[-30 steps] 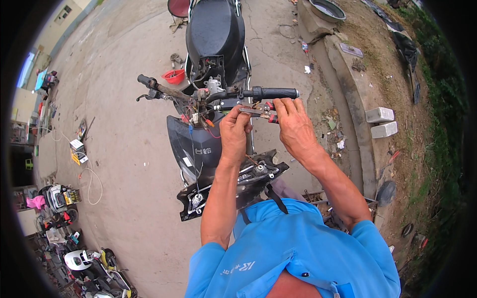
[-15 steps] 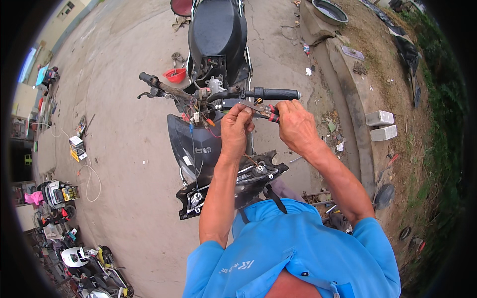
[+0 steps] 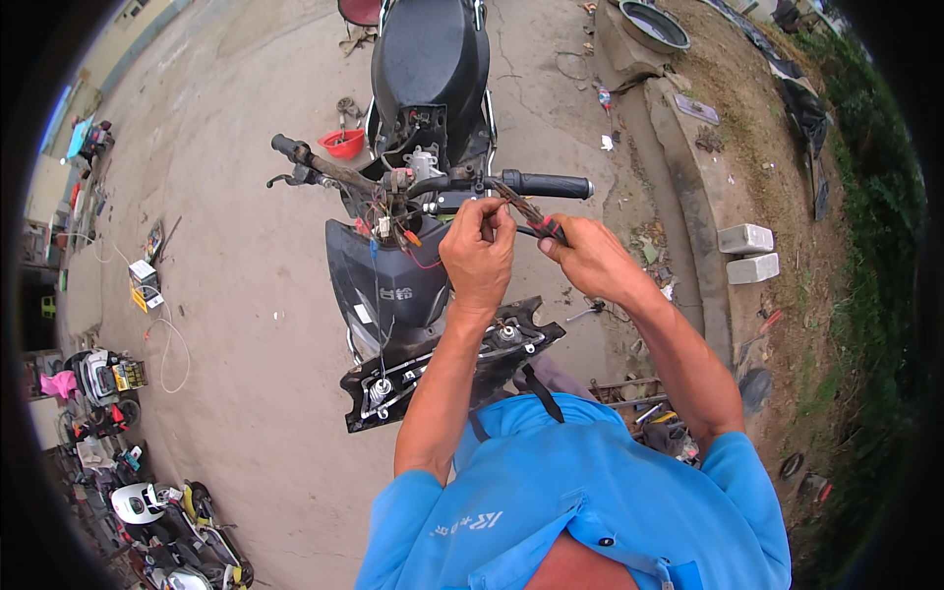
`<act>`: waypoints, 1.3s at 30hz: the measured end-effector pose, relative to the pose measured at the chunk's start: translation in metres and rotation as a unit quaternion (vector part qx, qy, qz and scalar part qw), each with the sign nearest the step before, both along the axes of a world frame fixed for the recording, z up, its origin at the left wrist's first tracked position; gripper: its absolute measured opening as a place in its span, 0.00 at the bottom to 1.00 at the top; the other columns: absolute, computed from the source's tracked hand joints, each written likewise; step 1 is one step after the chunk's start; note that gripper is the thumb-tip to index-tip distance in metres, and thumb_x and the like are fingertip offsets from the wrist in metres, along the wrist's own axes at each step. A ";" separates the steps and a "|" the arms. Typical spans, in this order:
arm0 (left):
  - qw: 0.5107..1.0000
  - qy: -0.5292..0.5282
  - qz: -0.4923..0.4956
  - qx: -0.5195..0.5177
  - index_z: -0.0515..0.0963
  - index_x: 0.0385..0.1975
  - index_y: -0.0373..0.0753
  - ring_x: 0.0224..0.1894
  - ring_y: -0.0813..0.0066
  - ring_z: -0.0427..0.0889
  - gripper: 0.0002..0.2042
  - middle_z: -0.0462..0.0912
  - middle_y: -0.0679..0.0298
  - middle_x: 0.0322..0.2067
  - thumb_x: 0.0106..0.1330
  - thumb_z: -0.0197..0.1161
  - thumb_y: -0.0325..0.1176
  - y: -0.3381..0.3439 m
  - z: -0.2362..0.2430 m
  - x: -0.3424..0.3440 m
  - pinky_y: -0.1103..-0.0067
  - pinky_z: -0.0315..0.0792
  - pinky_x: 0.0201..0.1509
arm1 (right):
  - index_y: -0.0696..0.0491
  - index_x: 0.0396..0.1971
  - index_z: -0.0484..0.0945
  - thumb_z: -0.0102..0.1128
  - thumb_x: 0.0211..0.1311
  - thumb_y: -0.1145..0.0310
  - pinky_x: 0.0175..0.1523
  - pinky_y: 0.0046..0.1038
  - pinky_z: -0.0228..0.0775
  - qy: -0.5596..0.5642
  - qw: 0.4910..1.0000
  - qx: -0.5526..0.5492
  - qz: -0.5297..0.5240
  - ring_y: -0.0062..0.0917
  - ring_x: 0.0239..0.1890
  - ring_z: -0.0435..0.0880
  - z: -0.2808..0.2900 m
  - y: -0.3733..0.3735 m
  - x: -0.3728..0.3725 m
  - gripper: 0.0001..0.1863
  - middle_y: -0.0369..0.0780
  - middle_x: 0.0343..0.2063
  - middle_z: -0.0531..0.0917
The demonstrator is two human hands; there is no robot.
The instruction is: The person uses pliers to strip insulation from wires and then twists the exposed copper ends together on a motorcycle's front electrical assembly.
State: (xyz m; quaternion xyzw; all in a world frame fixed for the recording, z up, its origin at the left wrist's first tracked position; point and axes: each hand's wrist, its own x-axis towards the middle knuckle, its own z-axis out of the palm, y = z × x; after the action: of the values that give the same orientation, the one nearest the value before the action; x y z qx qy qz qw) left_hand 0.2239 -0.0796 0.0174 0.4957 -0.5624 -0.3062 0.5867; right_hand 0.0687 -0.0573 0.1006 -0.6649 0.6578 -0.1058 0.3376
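Note:
My right hand [image 3: 598,258] is closed round the red-and-black handles of a pair of pliers [image 3: 528,209], whose metal jaws point up and left toward the handlebar. Just left of the jaws, my left hand [image 3: 478,254] is closed in a pinch. What it pinches is too small to make out, perhaps a thin wire. Both hands are beside the black grip [image 3: 551,186] of a partly stripped electric scooter [image 3: 430,59]. Loose coloured wires [image 3: 383,224] with connectors hang at the steering column. The dark front panel [image 3: 385,280] sits below them.
A black light panel [image 3: 457,369] with bulb sockets lies across the scooter's front, close to me. A red bowl [image 3: 342,145] stands on the ground at the left. Two white blocks [image 3: 749,254] lie right, past a concrete kerb [image 3: 693,187]. Several parked scooters [image 3: 138,501] line the lower left.
The pliers have turned from nearly level to pointing up and left. My right hand has rolled and lowered slightly. My left hand has shifted a little right, still pinched.

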 end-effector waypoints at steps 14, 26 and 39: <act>0.994 -0.079 0.049 -0.054 0.77 0.37 0.34 0.22 0.77 0.78 0.05 0.83 0.62 0.25 0.68 0.66 0.27 -0.007 -0.007 -0.006 0.79 0.74 0.28 | 0.66 0.36 0.75 0.58 0.68 0.66 0.44 0.52 0.68 -0.001 1.000 0.011 -0.015 0.61 0.40 0.79 0.004 -0.004 0.011 0.15 0.62 0.28 0.79; 0.997 -0.047 0.047 -0.025 0.75 0.38 0.35 0.26 0.60 0.86 0.05 0.85 0.56 0.26 0.70 0.62 0.29 -0.008 -0.005 -0.014 0.69 0.77 0.31 | 0.65 0.36 0.75 0.58 0.67 0.66 0.43 0.52 0.68 -0.031 0.999 0.025 -0.019 0.61 0.40 0.79 0.001 -0.006 0.012 0.14 0.61 0.28 0.79; 0.998 -0.036 0.047 -0.007 0.74 0.40 0.35 0.25 0.60 0.86 0.06 0.84 0.56 0.25 0.72 0.61 0.30 -0.010 -0.005 -0.019 0.68 0.76 0.30 | 0.62 0.38 0.74 0.58 0.69 0.65 0.41 0.47 0.67 -0.026 0.999 0.010 -0.024 0.56 0.35 0.79 -0.012 -0.008 0.011 0.13 0.56 0.26 0.79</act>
State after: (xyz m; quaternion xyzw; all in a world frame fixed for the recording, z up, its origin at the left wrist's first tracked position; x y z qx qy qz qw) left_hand 0.2051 -0.0901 0.0128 0.5278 -0.5617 -0.2561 0.5834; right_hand 0.0794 -0.0655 0.0891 -0.6426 0.6658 -0.1245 0.3582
